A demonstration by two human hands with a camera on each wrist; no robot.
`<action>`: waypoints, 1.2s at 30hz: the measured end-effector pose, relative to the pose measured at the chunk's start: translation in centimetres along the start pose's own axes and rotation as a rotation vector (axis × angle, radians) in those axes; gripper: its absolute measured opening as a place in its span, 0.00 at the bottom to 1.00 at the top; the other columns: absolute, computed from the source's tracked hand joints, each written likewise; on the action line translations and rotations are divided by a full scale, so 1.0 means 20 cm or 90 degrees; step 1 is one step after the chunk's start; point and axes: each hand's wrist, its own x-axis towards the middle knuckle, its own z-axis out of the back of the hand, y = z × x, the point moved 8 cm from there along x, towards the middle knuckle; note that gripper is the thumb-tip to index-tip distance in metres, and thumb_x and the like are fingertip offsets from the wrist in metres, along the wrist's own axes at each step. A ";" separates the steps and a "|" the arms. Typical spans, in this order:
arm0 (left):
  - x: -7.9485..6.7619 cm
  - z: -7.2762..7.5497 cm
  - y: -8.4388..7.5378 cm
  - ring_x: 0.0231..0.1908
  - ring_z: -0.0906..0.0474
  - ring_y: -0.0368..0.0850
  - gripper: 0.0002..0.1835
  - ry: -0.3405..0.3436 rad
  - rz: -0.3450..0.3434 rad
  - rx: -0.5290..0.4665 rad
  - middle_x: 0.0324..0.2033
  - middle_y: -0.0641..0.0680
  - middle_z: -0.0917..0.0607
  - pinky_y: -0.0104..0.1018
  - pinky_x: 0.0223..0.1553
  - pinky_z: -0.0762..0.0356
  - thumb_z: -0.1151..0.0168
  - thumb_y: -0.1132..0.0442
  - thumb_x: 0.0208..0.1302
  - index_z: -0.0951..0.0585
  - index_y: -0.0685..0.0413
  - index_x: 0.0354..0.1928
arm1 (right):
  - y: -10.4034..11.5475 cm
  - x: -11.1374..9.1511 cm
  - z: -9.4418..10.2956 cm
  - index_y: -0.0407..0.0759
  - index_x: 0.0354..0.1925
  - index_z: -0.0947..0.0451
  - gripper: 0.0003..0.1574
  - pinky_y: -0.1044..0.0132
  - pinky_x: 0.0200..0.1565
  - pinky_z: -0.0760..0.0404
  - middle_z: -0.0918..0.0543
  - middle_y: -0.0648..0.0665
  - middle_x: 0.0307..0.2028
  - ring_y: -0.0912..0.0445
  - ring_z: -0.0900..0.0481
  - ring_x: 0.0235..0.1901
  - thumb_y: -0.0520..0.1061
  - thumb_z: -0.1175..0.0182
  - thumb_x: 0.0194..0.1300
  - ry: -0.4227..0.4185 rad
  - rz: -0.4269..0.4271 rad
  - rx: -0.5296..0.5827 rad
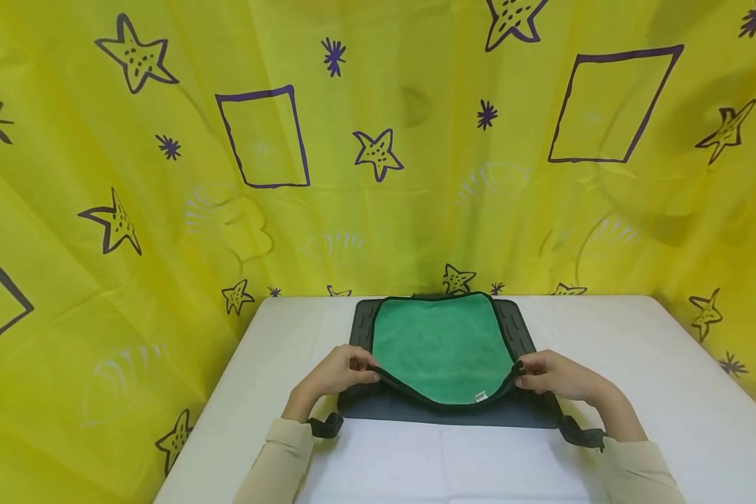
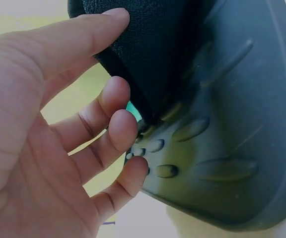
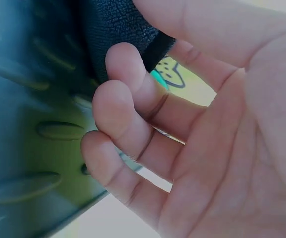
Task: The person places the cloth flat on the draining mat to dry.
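Observation:
A green cloth (image 1: 441,343) with a black edge is held by its two near corners, and its front edge sags between them. My left hand (image 1: 343,371) pinches the near left corner, its thumb against the dark underside (image 2: 143,44) in the left wrist view. At the near right corner my right hand (image 1: 557,374) pinches the cloth in the same way; the lower fingers are loosely bent in the right wrist view. Under the cloth lies a dark grey mat (image 1: 390,409) with raised oval ridges. A small white tag (image 1: 481,397) shows near the cloth's front edge.
The mat lies on a white table (image 1: 611,336). Behind and on both sides hangs a yellow curtain (image 1: 416,217) with drawn stars and frames, close to the table's far edge. Black straps (image 1: 325,425) circle both wrists.

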 end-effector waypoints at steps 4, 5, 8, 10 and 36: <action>-0.01 0.01 0.00 0.29 0.24 0.37 0.06 -0.004 0.016 0.008 0.27 0.45 0.19 0.31 0.35 0.22 0.32 0.55 0.59 0.15 0.42 0.38 | 0.01 -0.01 0.01 0.37 0.35 0.25 0.09 0.64 0.27 0.27 0.28 0.43 0.24 0.60 0.29 0.25 0.43 0.44 0.68 -0.003 -0.009 0.006; -0.01 0.01 0.00 0.29 0.24 0.37 0.06 -0.004 0.020 0.007 0.27 0.45 0.19 0.31 0.35 0.22 0.32 0.55 0.59 0.15 0.43 0.38 | 0.01 -0.02 0.01 0.37 0.35 0.25 0.09 0.64 0.28 0.27 0.28 0.42 0.24 0.59 0.29 0.26 0.43 0.44 0.68 -0.001 -0.011 0.010; -0.02 0.01 0.01 0.29 0.23 0.38 0.06 0.005 0.036 0.001 0.27 0.47 0.17 0.31 0.34 0.22 0.32 0.56 0.59 0.15 0.44 0.38 | 0.00 -0.02 0.00 0.35 0.36 0.25 0.10 0.64 0.28 0.26 0.26 0.37 0.26 0.59 0.28 0.26 0.43 0.44 0.68 0.010 -0.019 0.015; -0.03 0.00 0.02 0.29 0.23 0.39 0.06 0.019 0.044 -0.002 0.28 0.48 0.16 0.31 0.34 0.23 0.32 0.57 0.59 0.15 0.45 0.38 | 0.00 -0.02 -0.02 0.34 0.36 0.24 0.10 0.64 0.29 0.25 0.25 0.34 0.27 0.58 0.27 0.26 0.42 0.44 0.68 0.025 -0.020 0.017; 0.03 -0.07 0.04 0.21 0.29 0.37 0.07 -0.063 0.082 0.130 0.20 0.45 0.23 0.30 0.24 0.29 0.35 0.60 0.61 0.17 0.49 0.40 | -0.05 0.05 -0.03 0.39 0.48 0.24 0.14 0.68 0.29 0.30 0.28 0.48 0.27 0.62 0.32 0.26 0.46 0.44 0.69 -0.072 -0.044 -0.106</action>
